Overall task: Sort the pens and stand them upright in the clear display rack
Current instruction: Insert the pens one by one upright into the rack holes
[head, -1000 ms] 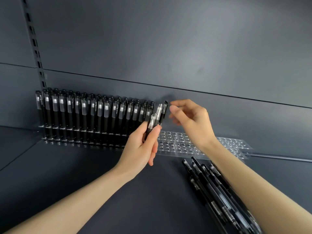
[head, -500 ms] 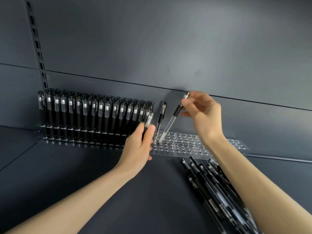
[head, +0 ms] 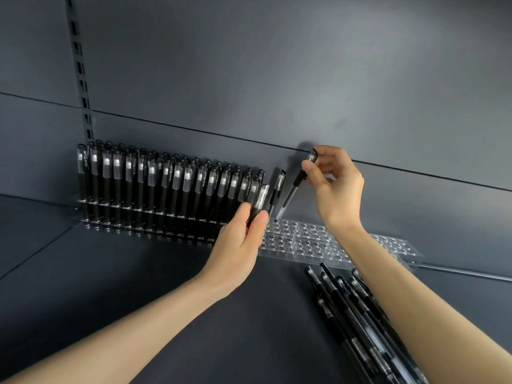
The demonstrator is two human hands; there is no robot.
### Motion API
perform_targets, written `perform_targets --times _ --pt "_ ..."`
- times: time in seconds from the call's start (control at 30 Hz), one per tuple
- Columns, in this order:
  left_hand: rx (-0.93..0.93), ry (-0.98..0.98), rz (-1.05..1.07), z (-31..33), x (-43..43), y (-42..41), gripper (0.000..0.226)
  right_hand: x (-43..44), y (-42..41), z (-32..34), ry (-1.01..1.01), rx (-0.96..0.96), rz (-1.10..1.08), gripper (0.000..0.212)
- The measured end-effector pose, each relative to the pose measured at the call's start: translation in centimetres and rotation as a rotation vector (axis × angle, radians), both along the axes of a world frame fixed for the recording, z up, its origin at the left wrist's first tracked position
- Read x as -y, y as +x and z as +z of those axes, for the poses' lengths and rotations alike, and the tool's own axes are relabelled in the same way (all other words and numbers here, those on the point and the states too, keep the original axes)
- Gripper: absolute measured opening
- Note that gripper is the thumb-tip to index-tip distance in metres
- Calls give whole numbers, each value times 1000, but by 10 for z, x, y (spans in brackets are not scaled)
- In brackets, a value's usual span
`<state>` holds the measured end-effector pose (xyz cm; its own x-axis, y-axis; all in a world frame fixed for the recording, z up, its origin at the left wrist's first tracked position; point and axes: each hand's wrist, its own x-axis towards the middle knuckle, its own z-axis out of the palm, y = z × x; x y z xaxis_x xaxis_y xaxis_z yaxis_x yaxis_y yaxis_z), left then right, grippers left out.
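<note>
A clear display rack (head: 310,245) with rows of round holes lies along the back wall. Its left part holds several black pens (head: 166,187) standing upright. One more pen (head: 277,189) stands alone just right of them. My right hand (head: 335,189) pinches the cap end of a tilted pen (head: 293,189) whose tip touches a rack hole. My left hand (head: 241,245) grips another pen (head: 259,202), cap up, in front of the rack. A heap of loose pens (head: 357,322) lies on the shelf at the lower right, partly hidden by my right forearm.
The dark shelf floor (head: 138,286) stretches in front of the rack. A slotted upright rail (head: 80,73) runs up the back wall on the left. The rack's right half (head: 388,245) shows bare holes.
My right hand took a pen from my left hand, lifted it and brought its tip down to a rack hole. My left hand moved down slightly, keeping one pen.
</note>
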<state>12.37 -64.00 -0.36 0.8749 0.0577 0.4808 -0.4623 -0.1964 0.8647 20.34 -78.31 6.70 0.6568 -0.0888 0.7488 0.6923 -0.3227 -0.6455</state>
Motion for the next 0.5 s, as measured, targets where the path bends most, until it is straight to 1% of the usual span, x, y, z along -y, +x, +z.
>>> perform_targets --times 0.07,0.13,0.23,0.3,0.4,0.5 --pt "1 35 -16 0 1 -2 35 -1 3 -5 -25 -1 8 20" --pt "-10 21 -30 0 2 -2 36 -1 5 -10 -69 6 13 21" --pt "-55 -27 -32 -1 2 -1 28 -1 8 -15 -172 -17 23 24" --pt "-67 -41 -27 -3 2 -1 24 1 9 -15 -190 -44 23 24" --pt "-41 -32 -4 -4 3 -1 22 3 10 -11 -216 -63 25 23" --pt "-27 -29 21 -2 3 -1 21 3 10 -7 -287 -69 27 24"
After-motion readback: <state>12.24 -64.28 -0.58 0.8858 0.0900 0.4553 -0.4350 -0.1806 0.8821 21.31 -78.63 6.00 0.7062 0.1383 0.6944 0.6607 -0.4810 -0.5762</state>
